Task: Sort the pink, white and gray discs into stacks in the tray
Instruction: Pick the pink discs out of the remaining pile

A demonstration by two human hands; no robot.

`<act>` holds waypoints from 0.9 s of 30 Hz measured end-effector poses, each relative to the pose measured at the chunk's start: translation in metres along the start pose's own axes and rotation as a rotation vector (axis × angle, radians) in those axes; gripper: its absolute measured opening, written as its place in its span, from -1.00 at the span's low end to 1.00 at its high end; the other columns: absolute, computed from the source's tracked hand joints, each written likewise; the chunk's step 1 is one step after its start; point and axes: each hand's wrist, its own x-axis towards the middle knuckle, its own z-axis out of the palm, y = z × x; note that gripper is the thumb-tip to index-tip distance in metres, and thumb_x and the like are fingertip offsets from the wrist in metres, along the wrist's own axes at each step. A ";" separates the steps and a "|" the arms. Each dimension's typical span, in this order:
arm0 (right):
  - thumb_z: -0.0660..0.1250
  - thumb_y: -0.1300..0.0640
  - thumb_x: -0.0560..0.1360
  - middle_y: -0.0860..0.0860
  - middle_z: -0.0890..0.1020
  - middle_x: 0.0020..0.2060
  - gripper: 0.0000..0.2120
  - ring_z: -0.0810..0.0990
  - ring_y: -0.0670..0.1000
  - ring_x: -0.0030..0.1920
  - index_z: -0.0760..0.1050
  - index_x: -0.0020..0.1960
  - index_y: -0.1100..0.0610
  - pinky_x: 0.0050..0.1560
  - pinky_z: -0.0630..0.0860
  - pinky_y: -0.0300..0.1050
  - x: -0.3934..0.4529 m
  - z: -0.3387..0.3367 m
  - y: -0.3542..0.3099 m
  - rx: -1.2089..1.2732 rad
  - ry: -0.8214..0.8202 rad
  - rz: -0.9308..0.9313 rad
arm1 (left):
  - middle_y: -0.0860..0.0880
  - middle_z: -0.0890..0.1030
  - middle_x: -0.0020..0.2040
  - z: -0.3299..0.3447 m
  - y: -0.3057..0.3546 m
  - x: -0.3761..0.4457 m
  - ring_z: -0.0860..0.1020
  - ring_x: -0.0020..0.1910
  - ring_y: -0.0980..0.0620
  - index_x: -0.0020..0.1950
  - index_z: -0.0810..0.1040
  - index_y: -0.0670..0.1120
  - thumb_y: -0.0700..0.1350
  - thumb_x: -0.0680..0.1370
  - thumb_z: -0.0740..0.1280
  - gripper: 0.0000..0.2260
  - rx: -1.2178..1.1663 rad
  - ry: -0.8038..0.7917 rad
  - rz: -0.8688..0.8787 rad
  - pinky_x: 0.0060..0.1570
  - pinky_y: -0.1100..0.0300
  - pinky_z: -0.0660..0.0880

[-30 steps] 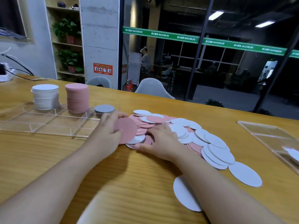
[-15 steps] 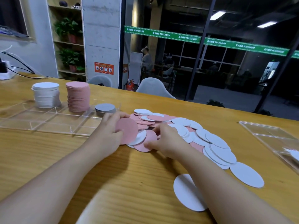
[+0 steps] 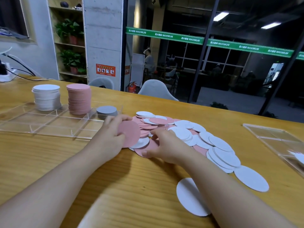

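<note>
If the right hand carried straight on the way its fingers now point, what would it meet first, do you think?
The right hand points left across the loose pile, so it would probably meet the pink disc held upright in the left hand first, though depth between them is unclear.

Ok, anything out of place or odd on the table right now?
Two white discs lie apart from the loose pile: one at its near end, another partly under the right forearm. The tray stacks look tidy.
</note>
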 end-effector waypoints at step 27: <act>0.31 0.09 0.48 -0.16 0.58 -0.18 -0.84 0.52 -0.16 -0.06 0.57 0.04 0.03 -0.11 0.42 -0.27 0.004 -0.002 0.008 -0.007 0.153 -0.150 | 0.11 0.27 0.03 0.006 -0.001 0.001 0.34 0.03 0.34 0.23 0.27 0.39 -0.22 0.59 0.17 -0.52 -0.001 -0.122 0.093 -0.06 0.63 0.22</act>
